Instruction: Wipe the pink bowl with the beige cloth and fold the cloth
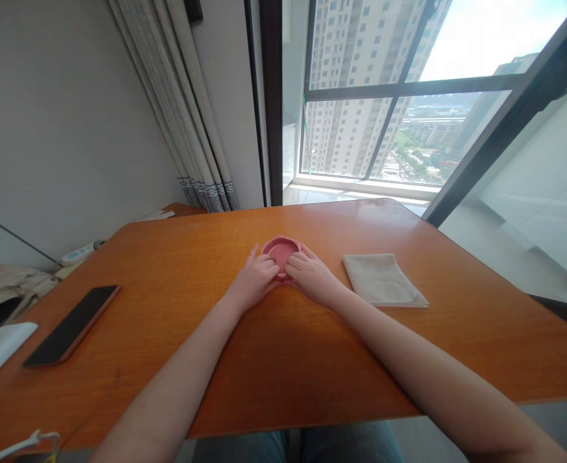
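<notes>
A small pink dish (281, 247) with a raised rim is near the middle of the wooden table (196, 257). My left hand (255, 278) grips its near left side, fingers curled over the rim. On the near right side, my right hand (311, 275) holds the same dish with its fingers bent over the edge. Part of the near rim is hidden by my fingers. To the right of my right hand lies a folded whitish cloth (382, 280), apart from the dish.
A dark phone (73, 326) lies on the table's left side, beside a white object (3, 347) at the edge. A white cable (22, 444) is at the lower left. Behind the table are a curtain (177, 96) and a large window (360, 135).
</notes>
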`<state>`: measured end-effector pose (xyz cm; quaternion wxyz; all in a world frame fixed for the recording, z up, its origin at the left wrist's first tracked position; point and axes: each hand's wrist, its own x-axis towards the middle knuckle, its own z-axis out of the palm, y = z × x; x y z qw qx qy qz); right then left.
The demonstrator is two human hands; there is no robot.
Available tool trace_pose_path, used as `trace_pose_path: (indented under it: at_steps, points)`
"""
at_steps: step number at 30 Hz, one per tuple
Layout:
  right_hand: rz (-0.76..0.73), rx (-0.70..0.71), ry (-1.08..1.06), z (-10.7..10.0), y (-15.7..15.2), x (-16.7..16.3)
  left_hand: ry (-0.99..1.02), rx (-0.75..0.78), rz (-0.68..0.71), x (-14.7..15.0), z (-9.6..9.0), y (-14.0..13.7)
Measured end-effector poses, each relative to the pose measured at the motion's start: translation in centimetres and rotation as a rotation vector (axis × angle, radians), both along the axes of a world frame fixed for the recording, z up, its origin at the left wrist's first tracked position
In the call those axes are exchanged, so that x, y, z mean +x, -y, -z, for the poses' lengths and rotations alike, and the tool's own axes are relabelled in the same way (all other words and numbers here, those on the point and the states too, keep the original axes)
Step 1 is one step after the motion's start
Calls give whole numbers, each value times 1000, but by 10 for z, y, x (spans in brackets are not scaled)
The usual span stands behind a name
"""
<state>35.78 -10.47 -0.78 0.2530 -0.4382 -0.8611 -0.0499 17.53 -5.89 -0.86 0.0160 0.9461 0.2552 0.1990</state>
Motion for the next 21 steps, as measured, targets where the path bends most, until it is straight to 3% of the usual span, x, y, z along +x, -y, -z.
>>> trace_pose_path:
  at_steps: [3, 7, 12, 15, 21]
  points:
    - [35, 42, -79, 2, 1, 6, -5, -32, -48, -8, -2, -7]
    - [311, 55, -96, -1, -4, 30, 56, 38, -392, -33, 0, -27]
    - [618, -242, 104, -13, -13, 68, 80, 121, -757, -81, 7, -56]
    - [825, -319, 141, -19, -11, 91, 97, 134, -922, -103, 11, -65]
    - [1078, -517, 149, -11, -7, 125, 122, 70, -1164, -119, 20, -68]
